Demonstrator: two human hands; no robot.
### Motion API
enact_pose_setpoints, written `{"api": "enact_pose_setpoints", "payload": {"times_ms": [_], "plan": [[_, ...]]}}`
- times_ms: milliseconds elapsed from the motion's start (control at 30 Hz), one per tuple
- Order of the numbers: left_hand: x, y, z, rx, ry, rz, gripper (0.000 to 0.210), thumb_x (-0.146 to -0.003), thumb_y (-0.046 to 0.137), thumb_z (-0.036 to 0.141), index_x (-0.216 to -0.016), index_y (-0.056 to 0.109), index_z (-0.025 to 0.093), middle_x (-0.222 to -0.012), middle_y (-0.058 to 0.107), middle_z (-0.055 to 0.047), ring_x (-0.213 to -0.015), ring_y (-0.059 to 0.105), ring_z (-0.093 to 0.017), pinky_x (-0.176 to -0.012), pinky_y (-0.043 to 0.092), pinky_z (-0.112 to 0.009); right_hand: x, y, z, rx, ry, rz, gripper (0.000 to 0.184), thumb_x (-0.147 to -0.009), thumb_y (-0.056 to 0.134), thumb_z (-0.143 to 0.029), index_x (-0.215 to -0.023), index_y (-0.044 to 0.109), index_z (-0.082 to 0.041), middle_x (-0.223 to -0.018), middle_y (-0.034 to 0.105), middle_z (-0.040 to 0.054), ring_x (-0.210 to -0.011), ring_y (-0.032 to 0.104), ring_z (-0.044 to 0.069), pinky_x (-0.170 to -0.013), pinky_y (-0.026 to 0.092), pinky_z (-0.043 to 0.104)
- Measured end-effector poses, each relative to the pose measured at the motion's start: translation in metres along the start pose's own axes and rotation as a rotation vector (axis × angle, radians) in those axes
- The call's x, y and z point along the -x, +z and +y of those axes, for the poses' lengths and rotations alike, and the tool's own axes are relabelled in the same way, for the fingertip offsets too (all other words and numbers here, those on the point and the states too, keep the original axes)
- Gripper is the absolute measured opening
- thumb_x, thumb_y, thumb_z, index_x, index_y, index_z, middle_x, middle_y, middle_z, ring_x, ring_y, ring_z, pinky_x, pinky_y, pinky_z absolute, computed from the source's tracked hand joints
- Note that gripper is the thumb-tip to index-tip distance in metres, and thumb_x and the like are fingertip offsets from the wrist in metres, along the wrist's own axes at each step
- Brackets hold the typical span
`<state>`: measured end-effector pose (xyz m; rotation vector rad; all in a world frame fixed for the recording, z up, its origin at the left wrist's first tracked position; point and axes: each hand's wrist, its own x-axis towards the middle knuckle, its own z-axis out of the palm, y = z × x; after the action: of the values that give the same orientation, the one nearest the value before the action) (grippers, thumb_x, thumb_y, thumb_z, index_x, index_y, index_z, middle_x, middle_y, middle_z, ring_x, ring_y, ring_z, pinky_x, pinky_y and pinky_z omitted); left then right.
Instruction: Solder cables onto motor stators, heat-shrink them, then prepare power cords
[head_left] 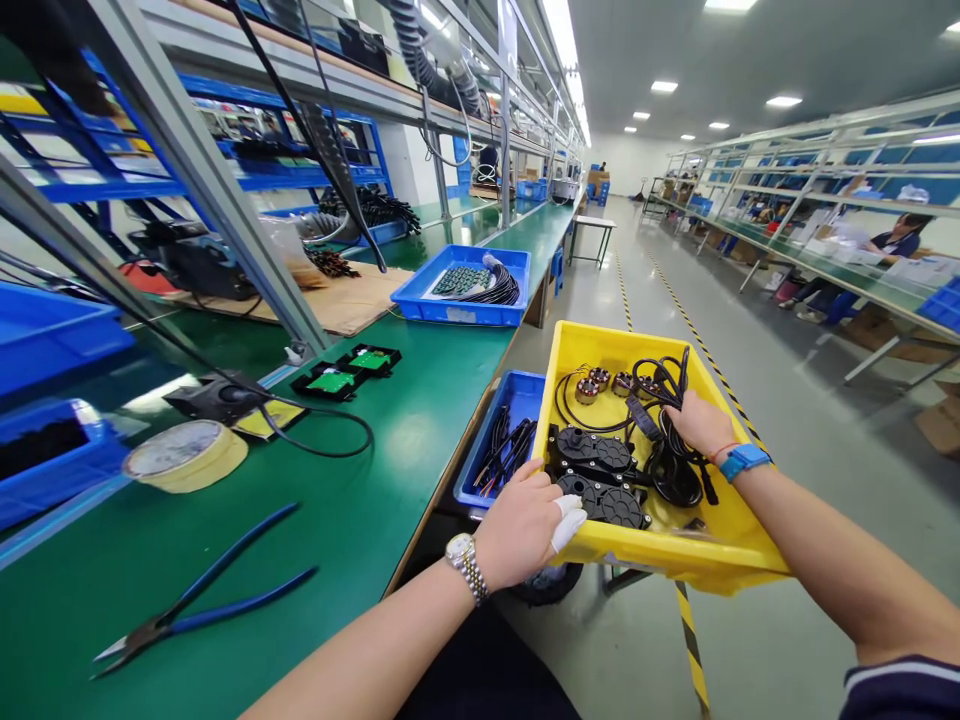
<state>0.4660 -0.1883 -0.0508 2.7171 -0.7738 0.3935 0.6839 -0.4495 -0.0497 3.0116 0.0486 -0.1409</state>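
Rectangular yellow plastic bin point(675, 550) sits just off the aisle side of a long green-topped bench point(405, 430), right in front of the wearer, with its near left corner by a shallow blue plastic tray point(525, 390) of thin black wires. What's taking its weight underneath, I honestly can't tell.

The left hand point(517, 525), with white wrapping on a digit, is curled over that near left corner, closed around the rim. The right hand point(701, 425) reaches in over the right side and is closed on a looped bundle of black cables point(675, 470); some of its fingertips are buried, so no idea how tight that grip is. Also in there: flat black plastic housings with round covers point(600, 500) at the near left, and small round copper-coloured motors point(589, 388) toward the far end.

My worry is mostly snagging. Those loops lie right against the housings and near the motors, so a quick pull could drag a housing along or yank a lead. Loose ends might also catch the rim. And if the left hand slackened while the right one tugged, I reckon the bin could tip or skid toward the aisle, especially if whatever's under it is narrow. Spilled motors on that hard floor would probably get dinged.
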Motion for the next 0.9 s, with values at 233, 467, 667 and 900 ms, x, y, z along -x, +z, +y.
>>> {"api": "enact_pose_setpoints", "payload": {"times_ms": [233, 467, 667, 900], "plan": [[0.0, 0.001, -0.001, 0.013, 0.004, 0.01, 0.033, -0.09, 0.033, 0.033, -0.087, 0.063, 0.02, -0.065, 0.056, -0.001, -0.07, 0.047, -0.017, -0.096, 0.028, -0.039, -0.001, 0.028, -0.011, -0.049, -0.225, -0.268, 0.03, -0.086, 0.049, -0.035, -0.106, 0.054, -0.014, -0.104, 0.058, 0.0063, -0.088, 0.058, 0.016, -0.077, 0.049, 0.036], [-0.001, -0.001, 0.0, 0.025, 0.006, 0.007, 0.032, -0.09, 0.034, 0.031, -0.088, 0.064, 0.019, -0.066, 0.058, -0.002, -0.07, 0.048, -0.017, -0.094, 0.03, -0.04, -0.006, 0.031, -0.012, -0.076, -0.265, -0.27, 0.029, -0.086, 0.049, -0.033, -0.107, 0.054, -0.013, -0.105, 0.057, 0.0065, -0.09, 0.058, 0.017, -0.077, 0.049, 0.036], [0.0, 0.0, -0.001, 0.019, 0.006, 0.005, 0.033, -0.09, 0.033, 0.031, -0.089, 0.064, 0.019, -0.066, 0.058, -0.002, -0.069, 0.048, -0.017, -0.095, 0.029, -0.04, 0.005, 0.049, -0.028, -0.085, -0.266, -0.219, 0.03, -0.086, 0.049, -0.032, -0.109, 0.053, -0.013, -0.108, 0.056, 0.0081, -0.092, 0.057, 0.017, -0.079, 0.048, 0.037], [0.0, -0.001, -0.001, 0.024, 0.017, 0.009, 0.032, -0.09, 0.033, 0.032, -0.09, 0.063, 0.02, -0.067, 0.058, -0.002, -0.071, 0.048, -0.016, -0.096, 0.029, -0.04, -0.02, 0.02, -0.007, -0.075, -0.164, -0.089, 0.03, -0.087, 0.048, -0.033, -0.11, 0.053, -0.015, -0.113, 0.054, 0.0087, -0.097, 0.055, 0.018, -0.083, 0.046, 0.039]]}}
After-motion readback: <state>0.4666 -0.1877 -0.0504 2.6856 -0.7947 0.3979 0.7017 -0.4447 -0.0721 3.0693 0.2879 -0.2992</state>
